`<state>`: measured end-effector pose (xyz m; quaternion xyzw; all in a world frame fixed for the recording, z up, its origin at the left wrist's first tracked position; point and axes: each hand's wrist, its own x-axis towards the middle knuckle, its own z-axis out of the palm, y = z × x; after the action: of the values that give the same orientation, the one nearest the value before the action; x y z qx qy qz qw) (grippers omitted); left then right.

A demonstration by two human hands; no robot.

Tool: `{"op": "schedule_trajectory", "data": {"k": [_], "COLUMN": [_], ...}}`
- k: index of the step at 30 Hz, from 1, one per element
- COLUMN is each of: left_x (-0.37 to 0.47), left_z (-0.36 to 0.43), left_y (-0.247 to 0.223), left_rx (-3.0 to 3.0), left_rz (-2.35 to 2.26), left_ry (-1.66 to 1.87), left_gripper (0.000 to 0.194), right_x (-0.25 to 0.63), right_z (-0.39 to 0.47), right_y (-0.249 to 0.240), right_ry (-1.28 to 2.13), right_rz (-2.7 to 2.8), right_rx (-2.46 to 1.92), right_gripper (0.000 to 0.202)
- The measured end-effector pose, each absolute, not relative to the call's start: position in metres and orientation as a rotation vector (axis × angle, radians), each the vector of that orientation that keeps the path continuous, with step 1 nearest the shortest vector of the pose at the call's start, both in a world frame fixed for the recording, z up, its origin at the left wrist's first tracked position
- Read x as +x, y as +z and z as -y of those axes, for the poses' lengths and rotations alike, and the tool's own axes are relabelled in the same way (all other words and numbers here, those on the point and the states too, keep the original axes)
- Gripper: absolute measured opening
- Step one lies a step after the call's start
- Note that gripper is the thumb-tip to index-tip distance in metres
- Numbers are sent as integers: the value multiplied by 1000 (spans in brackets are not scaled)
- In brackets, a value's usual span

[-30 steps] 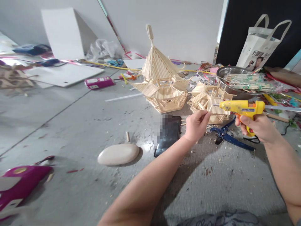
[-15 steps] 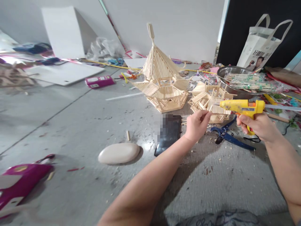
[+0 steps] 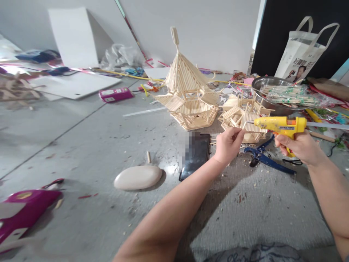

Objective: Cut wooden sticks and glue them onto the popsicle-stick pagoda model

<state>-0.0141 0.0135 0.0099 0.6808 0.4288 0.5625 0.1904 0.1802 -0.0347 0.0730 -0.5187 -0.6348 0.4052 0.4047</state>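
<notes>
My right hand (image 3: 302,147) is wrapped round a yellow hot glue gun (image 3: 280,124), its nozzle pointing left. Just below the nozzle tip, my left hand (image 3: 229,143) is closed in a pinch on a small wooden stick (image 3: 244,129), mostly hidden by the fingers. Behind both hands stands a half-built stick structure (image 3: 231,114) of pale wood. To its left is a larger pavilion model (image 3: 188,82) made of the same sticks, with a pointed roof. Blue cutters (image 3: 268,160) lie open on the floor below the glue gun.
A black phone (image 3: 199,154) lies beside my left wrist, with a pale oval case (image 3: 138,177) further left. A metal bowl (image 3: 256,85) holds bundled sticks. Behind it stands a white bag (image 3: 302,54). Purple boxes (image 3: 116,94) and white boards (image 3: 79,85) lie leftward.
The glue gun has dipped slightly, bringing its nozzle a little lower, near my left fingertips. My left hand has stayed in place.
</notes>
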Motion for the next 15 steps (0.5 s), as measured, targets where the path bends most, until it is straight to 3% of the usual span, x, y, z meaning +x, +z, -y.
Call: {"op": "schedule_trajectory", "data": {"k": [15], "left_x": [-14], "left_z": [-13], "left_y": [10], "left_rx": [1900], "left_rz": [-1197], "left_ry": [1576], "left_gripper": [17], "right_x": [183], "right_z": [33], "right_y": [72], "right_ry": [1005], "right_rz": [1583], "right_rx": [-1322], "right_gripper": [32]}}
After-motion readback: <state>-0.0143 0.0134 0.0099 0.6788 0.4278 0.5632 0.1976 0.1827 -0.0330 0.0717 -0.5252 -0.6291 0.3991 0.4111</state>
